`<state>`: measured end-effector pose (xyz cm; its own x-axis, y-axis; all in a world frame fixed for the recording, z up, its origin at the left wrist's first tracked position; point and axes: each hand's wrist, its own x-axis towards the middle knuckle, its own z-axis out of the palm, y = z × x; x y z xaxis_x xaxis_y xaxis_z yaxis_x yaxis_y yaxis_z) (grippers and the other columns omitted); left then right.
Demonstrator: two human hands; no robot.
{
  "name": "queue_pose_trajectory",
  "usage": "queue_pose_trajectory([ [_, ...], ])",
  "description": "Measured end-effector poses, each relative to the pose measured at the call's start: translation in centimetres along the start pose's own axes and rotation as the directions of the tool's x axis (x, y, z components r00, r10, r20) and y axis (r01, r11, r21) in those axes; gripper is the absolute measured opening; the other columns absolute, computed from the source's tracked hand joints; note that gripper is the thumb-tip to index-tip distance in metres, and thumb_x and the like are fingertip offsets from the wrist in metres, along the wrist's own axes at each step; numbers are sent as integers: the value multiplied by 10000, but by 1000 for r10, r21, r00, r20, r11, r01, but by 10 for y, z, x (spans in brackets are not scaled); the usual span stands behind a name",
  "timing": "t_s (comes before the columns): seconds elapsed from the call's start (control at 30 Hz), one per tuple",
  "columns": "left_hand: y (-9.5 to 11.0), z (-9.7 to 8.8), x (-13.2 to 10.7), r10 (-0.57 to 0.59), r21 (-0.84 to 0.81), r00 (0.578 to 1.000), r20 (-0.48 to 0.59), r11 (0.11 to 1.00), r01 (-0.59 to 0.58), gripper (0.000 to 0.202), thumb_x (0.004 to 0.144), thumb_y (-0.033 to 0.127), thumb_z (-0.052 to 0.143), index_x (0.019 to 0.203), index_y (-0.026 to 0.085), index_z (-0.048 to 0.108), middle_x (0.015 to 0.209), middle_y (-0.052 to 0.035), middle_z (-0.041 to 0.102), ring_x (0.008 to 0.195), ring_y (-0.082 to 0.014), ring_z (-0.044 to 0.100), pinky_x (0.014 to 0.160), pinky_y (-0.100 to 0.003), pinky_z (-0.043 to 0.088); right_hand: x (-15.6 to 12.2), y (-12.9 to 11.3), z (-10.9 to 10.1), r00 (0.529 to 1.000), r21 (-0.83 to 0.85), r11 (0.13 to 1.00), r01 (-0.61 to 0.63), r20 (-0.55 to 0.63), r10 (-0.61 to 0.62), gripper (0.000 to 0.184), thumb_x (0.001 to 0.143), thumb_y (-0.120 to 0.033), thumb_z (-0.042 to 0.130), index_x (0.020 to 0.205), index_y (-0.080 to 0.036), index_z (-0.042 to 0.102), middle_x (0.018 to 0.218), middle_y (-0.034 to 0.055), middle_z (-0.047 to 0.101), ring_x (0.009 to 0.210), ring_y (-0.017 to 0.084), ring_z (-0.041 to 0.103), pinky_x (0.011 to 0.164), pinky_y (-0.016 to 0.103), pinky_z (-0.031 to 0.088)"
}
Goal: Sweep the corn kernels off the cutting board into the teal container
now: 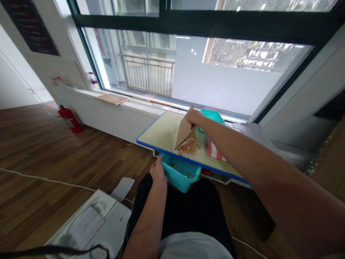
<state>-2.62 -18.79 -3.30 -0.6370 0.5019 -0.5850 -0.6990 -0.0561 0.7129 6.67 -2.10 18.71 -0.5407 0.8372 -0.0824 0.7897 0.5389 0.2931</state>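
My right hand grips the top of a flat piece of cardboard, which stands tilted on the small table. Against the cardboard's right side lies a heap of orange-yellow kernels, like corn. My left hand is closed on the left rim of a teal plastic basin, its fingers partly hidden. The basin sits just below the table's blue front edge, above my lap, with some kernels on its bottom. A few loose grains are scattered left of the cardboard.
A second teal basin stands at the table's back, partly behind my right arm. A red-and-white striped item lies beside that forearm. Behind are a radiator and window. A fire extinguisher and white box are to the left.
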Motion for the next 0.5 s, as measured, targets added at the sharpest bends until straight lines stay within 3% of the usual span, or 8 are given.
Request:
queue_pose_trajectory([
  [0.07,-1,-1,0,-2,-12,1000,4,1000,2,284,590,289,788,769,126,640,676,-25,624,665,-192,637,663,-344,544,9,-7,1,1000,-32,999,-20,-9,20,272,840,-224,629,1027,-34,682,1067,216,674,1056,307,620,889,428,497],
  [0.2,-1,-4,0,-2,-45,999,46,999,4,256,613,282,779,767,125,650,685,-36,644,674,-200,655,684,-356,551,31,-25,6,1000,-49,999,2,4,-2,376,902,-370,579,1209,-153,570,1217,101,590,1048,211,596,883,431,515],
  [0.37,0,-11,3,-32,-66,998,56,997,36,227,642,269,778,771,123,663,657,-46,653,682,-222,671,690,-376,563,56,-40,17,998,13,998,54,15,-54,388,901,-396,575,1214,-168,567,1222,77,582,1044,222,592,871,427,521],
  [0.5,-2,-16,10,-30,-87,996,84,995,37,210,668,251,770,808,119,686,697,-64,677,700,-228,679,723,-386,566,65,-36,22,996,134,987,85,-7,-85,387,900,-401,573,1210,-169,571,1223,72,582,1046,227,591,872,426,520],
])
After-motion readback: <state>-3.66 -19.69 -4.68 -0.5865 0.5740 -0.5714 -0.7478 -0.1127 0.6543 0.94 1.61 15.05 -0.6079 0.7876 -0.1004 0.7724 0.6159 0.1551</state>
